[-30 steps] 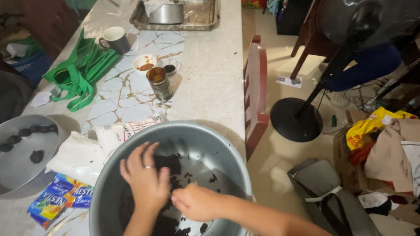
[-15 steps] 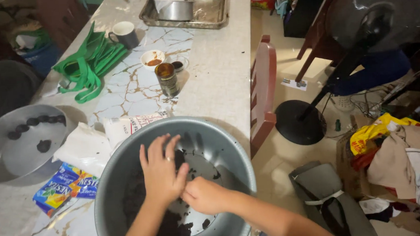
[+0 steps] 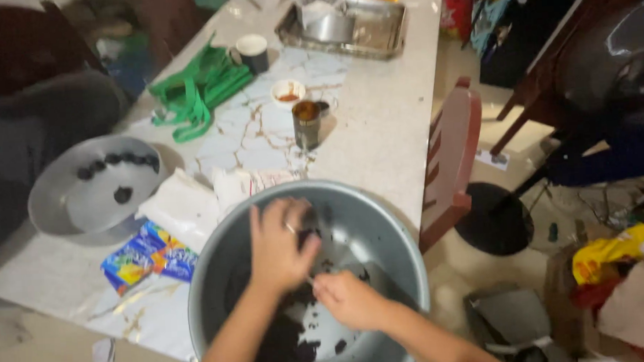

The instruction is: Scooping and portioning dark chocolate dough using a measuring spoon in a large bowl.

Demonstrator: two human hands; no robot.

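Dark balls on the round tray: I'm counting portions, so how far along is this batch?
Done: a short row of dark balls on the tray. In hand: both hands, left and right, work dark mixture in the basin. Left: plenty of mixture.

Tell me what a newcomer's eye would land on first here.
First, the big grey basin at the near table edge, where the left hand and right hand work a dark, sticky mass. Next, the round metal tray to the left holding small dark balls, then the green bag farther up the table.
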